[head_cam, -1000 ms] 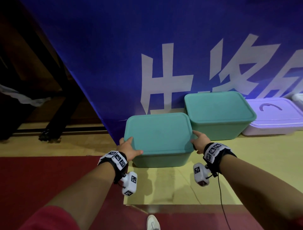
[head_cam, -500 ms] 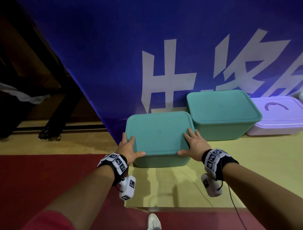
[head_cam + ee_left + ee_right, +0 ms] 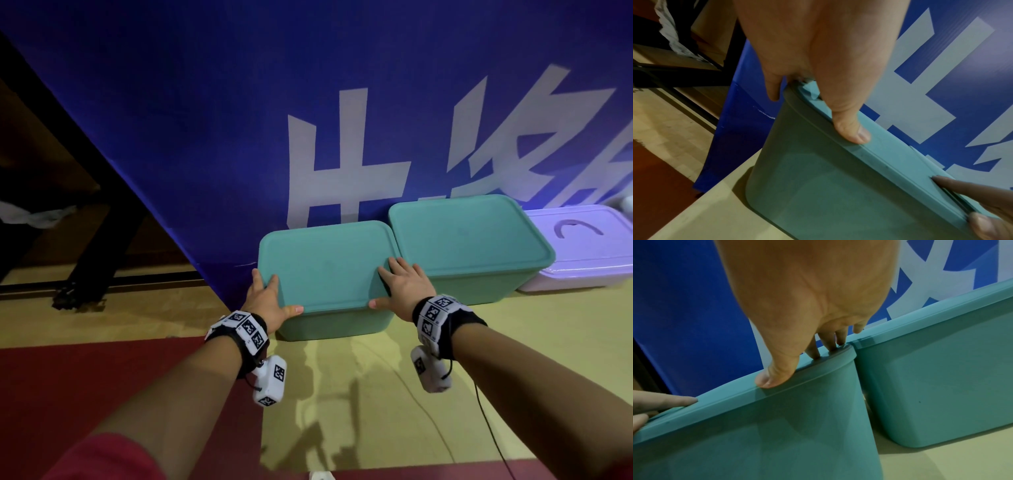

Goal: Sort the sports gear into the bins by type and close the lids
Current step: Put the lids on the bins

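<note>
Teal bins (image 3: 329, 322); lilac bin (image 3: 579, 277); blue banner (image 3: 205, 102), white characters.

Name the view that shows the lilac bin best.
The head view: the lilac bin sits at the far right, lid on, beyond both teal bins. Neither wrist view shows it, only teal bins and the banner.

Dim, bluish light; soft shadows, wide-angle warping at edges.
</note>
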The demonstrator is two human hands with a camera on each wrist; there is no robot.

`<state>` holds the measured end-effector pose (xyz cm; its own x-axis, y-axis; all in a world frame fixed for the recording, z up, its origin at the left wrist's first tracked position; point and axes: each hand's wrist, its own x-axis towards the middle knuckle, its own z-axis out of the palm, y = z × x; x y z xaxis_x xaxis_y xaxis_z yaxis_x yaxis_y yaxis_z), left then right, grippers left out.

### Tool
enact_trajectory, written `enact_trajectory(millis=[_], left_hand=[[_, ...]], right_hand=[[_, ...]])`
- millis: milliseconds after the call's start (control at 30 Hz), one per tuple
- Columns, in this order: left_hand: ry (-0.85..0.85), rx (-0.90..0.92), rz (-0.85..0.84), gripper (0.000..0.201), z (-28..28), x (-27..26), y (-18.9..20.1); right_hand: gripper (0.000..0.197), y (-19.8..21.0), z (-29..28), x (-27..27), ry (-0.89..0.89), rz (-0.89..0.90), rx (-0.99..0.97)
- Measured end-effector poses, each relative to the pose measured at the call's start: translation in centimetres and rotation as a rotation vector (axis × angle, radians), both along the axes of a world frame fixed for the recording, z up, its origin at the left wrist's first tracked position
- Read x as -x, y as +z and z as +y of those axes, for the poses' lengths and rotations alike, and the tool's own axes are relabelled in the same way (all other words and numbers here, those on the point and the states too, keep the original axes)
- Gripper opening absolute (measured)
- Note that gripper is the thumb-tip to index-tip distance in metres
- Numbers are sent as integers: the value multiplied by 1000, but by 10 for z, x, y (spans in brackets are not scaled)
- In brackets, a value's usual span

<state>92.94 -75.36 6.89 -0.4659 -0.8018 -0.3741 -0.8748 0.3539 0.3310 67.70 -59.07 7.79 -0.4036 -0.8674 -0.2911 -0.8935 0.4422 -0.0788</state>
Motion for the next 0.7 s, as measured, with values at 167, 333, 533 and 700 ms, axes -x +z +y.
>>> enact_trajectory(millis=[167,333,533,700], left_hand=[[-11,0,0,106,-28,16,0],[-21,-4,-7,106,-47,28,1],[-64,-36,-45,106,-57,33,4],[-69,-43,-37,106,-58,32,4]], right_hand=[[90,0,-25,11,-35,2,-18],[88,1,-43,20,-50,0,-21],[86,1,-49,22,-58,-2,-26],[85,3,-51,19,-87,-16,-35]])
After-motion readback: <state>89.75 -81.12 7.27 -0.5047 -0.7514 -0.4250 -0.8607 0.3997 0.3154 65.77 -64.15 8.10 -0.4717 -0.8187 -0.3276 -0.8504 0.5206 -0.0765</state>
